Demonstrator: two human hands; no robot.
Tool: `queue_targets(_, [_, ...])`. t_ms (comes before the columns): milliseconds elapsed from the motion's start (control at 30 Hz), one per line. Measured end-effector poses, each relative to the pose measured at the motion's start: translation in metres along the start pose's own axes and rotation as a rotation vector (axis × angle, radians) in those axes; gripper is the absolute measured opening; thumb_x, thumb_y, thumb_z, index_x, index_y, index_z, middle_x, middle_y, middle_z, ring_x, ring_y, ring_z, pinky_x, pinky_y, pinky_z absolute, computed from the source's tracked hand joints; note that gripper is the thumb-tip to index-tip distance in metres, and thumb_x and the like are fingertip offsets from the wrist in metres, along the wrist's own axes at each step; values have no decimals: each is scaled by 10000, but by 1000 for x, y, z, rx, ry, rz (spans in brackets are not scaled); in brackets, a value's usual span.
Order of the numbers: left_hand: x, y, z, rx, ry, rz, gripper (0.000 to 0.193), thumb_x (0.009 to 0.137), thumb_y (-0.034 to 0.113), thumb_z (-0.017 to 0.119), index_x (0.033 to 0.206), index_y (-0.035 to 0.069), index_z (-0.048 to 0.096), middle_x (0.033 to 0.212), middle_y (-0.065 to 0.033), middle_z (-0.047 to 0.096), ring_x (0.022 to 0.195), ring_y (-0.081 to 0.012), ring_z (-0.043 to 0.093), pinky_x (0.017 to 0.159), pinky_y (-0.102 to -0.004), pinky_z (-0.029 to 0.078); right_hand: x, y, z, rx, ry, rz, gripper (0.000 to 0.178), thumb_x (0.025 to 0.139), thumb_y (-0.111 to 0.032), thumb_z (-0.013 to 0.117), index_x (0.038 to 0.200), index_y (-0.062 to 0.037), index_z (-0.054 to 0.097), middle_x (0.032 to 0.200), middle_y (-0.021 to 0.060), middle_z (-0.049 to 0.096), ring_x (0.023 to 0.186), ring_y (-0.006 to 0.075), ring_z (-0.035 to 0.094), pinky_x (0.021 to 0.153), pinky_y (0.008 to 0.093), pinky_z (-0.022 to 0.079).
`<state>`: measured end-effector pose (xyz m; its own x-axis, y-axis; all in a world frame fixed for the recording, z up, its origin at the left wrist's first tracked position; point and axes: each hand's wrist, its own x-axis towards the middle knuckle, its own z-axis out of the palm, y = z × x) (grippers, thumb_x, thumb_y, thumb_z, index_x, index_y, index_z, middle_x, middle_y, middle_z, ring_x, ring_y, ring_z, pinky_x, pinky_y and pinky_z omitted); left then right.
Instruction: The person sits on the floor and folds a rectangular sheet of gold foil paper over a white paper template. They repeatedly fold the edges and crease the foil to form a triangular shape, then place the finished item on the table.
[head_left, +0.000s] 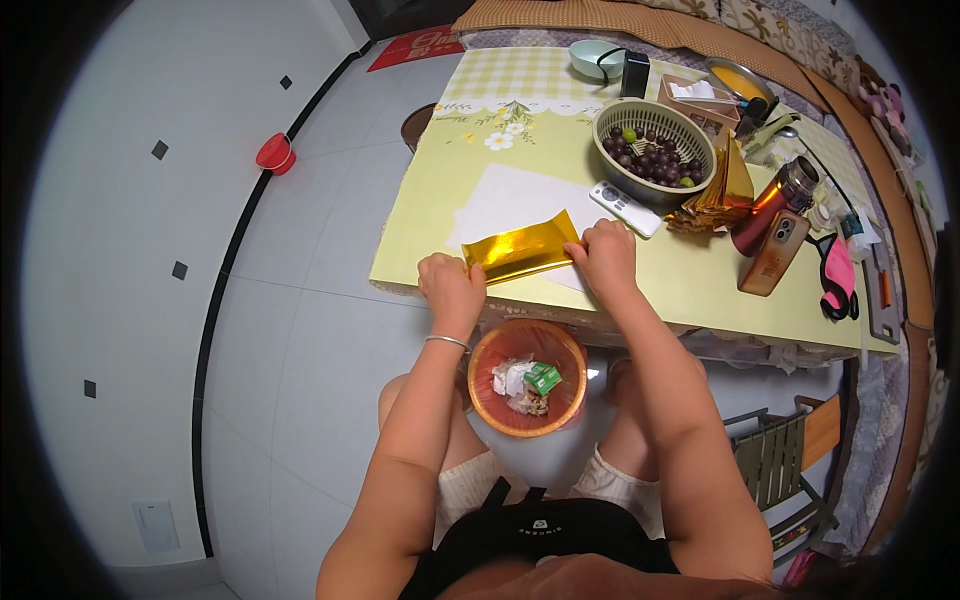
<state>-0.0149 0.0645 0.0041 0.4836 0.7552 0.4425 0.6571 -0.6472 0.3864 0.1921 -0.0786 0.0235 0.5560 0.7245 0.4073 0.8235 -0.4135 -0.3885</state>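
A sheet of shiny gold foil paper (522,248), folded into a long strip, lies slanted near the table's front edge. My left hand (452,294) grips its left end, fingers closed and thumb on the foil. At the other end, my right hand (606,258) pinches the right corner between thumb and curled fingers. White paper (500,203) lies flat beneath the foil. Just beyond my right hand is a white remote control (625,208). A bunch of folded gold foil pieces (718,198) stands farther right, against a colander (606,150) of dark grapes.
A red thermos (768,212), a phone (776,252) and a pink eye mask (838,270) are on the right of the table. A pale bowl (596,58) stands at the back. Between my knees is a trash bin (479,392); a folding chair (775,458) stands right.
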Motion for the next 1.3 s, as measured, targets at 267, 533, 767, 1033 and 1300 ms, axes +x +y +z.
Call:
queue_targets(267, [1,-1,-4,-3,-29,10,211,769,201,780,701,25,686,919,-145,615,1013,-357,540,865,-488,441,0,3,-9,-105,-143,33,307,801,-369,766,792,-63,762,856,91,674,949,287,577,846,451,418])
queue_targets(533, [3,-1,0,24,14,27,247,771,217,788,675,23,670,857,-140,619,949,-353,551,821,-478,442,-2,5,-6,-74,-119,40,283,795,-351,771,777,-69,766,846,94,667,963,290,571,850,448,419])
queue_targets(767, [3,-4,4,16,83,82,282,776,225,793,630,28,655,814,-126,614,910,-346,553,802,-478,434,-4,2,-8,-26,-101,54,263,793,-332,773,766,-70,767,830,94,657,952,291,570,859,440,414])
queue_targets(1033, [7,10,-6,27,99,376,397,823,178,739,1151,-7,613,1319,-216,569,1289,-412,486,1099,-540,349,-5,3,-7,-27,-76,43,256,778,-322,779,752,-67,766,820,94,655,935,290,571,853,433,420])
queue_targets(1300, [-17,30,-2,15,-322,561,825,875,538,656,1494,45,422,1551,-215,381,1441,-402,347,1177,-565,254,-7,8,-2,-2,-42,28,247,764,-316,787,746,-70,771,805,94,654,921,293,574,839,433,429])
